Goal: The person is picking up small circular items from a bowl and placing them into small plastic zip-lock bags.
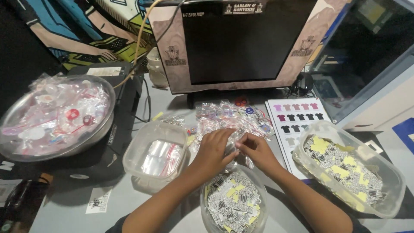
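My left hand [214, 149] and my right hand [254, 150] meet over the grey table, fingers pinched together on a small clear plastic bag [237, 147] between them. Just below the hands stands a round clear tub [207, 203] filled with black, white and yellow printed stickers. Behind the hands lies a heap of small clear packets [233, 116] with coloured round pieces inside.
A square clear tub [136, 151] with empty zip bags stands at left. A metal bowl [108, 116] of filled packets rests on a black machine. At right is an oblong tub [388, 190] of stickers over a shirt colour chart [280, 129]. A dark monitor [241, 43] stands behind.
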